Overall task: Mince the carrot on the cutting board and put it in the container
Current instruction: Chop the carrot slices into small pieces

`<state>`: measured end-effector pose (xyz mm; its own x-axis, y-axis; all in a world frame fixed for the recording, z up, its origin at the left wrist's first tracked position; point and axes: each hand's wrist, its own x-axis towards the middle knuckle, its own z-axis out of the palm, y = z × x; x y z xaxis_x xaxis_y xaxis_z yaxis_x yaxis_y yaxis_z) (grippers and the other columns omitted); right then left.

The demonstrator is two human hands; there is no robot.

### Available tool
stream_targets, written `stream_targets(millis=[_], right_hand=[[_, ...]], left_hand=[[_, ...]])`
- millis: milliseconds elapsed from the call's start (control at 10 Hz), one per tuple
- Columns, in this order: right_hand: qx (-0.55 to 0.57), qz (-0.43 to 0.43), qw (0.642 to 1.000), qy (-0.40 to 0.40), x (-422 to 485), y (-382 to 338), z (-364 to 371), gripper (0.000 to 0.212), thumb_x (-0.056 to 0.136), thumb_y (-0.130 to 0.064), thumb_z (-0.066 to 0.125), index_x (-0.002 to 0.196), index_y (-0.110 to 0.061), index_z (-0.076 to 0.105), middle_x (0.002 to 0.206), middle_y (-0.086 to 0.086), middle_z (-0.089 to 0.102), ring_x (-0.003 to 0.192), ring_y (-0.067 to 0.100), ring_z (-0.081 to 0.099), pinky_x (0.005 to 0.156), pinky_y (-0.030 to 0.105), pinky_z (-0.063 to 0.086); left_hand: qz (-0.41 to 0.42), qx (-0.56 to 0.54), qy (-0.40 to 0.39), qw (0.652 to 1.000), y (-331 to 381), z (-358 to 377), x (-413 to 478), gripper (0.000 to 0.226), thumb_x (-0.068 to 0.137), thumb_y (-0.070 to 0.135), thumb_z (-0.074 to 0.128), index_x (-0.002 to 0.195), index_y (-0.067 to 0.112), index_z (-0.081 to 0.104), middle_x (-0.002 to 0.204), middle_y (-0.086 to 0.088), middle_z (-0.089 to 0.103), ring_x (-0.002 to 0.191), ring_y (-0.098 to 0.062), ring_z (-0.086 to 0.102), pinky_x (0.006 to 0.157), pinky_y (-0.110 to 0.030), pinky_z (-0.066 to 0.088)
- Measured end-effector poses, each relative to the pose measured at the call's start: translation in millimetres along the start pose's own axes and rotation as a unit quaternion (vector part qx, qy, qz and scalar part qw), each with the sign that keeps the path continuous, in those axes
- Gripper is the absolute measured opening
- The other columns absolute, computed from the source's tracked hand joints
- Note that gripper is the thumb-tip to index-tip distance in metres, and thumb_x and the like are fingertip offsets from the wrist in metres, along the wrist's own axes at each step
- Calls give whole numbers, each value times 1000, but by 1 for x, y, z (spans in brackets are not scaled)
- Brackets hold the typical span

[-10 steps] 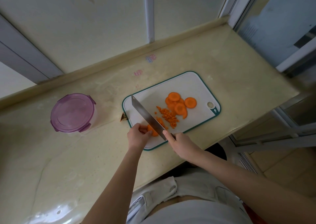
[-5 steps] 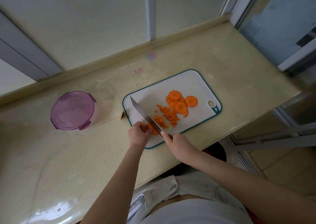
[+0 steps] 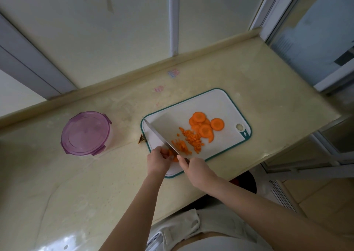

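A white cutting board (image 3: 214, 105) with a teal rim lies on the counter. Round carrot slices (image 3: 205, 125) are piled at its right, and minced carrot bits (image 3: 191, 140) lie in the middle. My left hand (image 3: 158, 159) pins a carrot piece (image 3: 171, 154) at the board's near edge. My right hand (image 3: 193, 167) grips the handle of a knife (image 3: 159, 135), whose blade lies slantwise across the board with its edge against that piece. The round container (image 3: 86, 133) stands to the left with its purple lid clipped on.
The beige counter (image 3: 76, 183) ends at a wall kerb behind and drops off at the right, past the board. A small brown scrap (image 3: 142, 140) lies just left of the board. A glass door frame (image 3: 306, 39) stands at the far right.
The knife has worked leftward through the held carrot piece, leaving more cut strips beside the minced pile. My left hand has backed off slightly. The container has not moved.
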<state>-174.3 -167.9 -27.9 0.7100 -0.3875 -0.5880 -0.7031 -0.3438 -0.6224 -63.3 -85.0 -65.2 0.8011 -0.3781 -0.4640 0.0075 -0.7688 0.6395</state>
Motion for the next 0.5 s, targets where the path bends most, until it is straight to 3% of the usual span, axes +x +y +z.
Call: stream_targets(millis=[200, 300, 400, 500], right_hand=[[19, -19, 999, 24, 17, -8, 7, 57, 98, -51, 33, 93, -1, 62, 86, 14, 65, 83, 29, 61, 76, 35, 50], [13, -14, 999, 34, 25, -16, 6, 57, 98, -51, 32, 82, -5, 60, 83, 15, 64, 80, 27, 61, 70, 32, 46], [52, -23, 998, 23, 24, -16, -6, 54, 101, -46, 32, 59, -15, 46, 60, -2, 49, 59, 12, 47, 58, 23, 33], [53, -23, 998, 13, 21, -11, -12, 55, 101, -46, 32, 53, -19, 37, 53, -6, 40, 50, 8, 38, 52, 21, 27]], left_hand=[[11, 25, 8, 1000, 1, 0, -2, 9, 83, 11, 63, 82, 11, 55, 67, 7, 49, 70, -13, 47, 49, -8, 35], [8, 19, -1, 1000, 3, -1, -4, 8, 84, 13, 63, 83, 11, 55, 70, 3, 52, 72, -14, 48, 50, -11, 34], [3, 3, -2, 1000, 2, -1, -4, 11, 82, 11, 67, 85, 12, 56, 76, 2, 54, 73, -13, 49, 55, -10, 33], [1, -1, -5, 1000, 1, -1, -4, 13, 82, 10, 68, 86, 12, 56, 77, 2, 54, 74, -13, 49, 50, -12, 33]])
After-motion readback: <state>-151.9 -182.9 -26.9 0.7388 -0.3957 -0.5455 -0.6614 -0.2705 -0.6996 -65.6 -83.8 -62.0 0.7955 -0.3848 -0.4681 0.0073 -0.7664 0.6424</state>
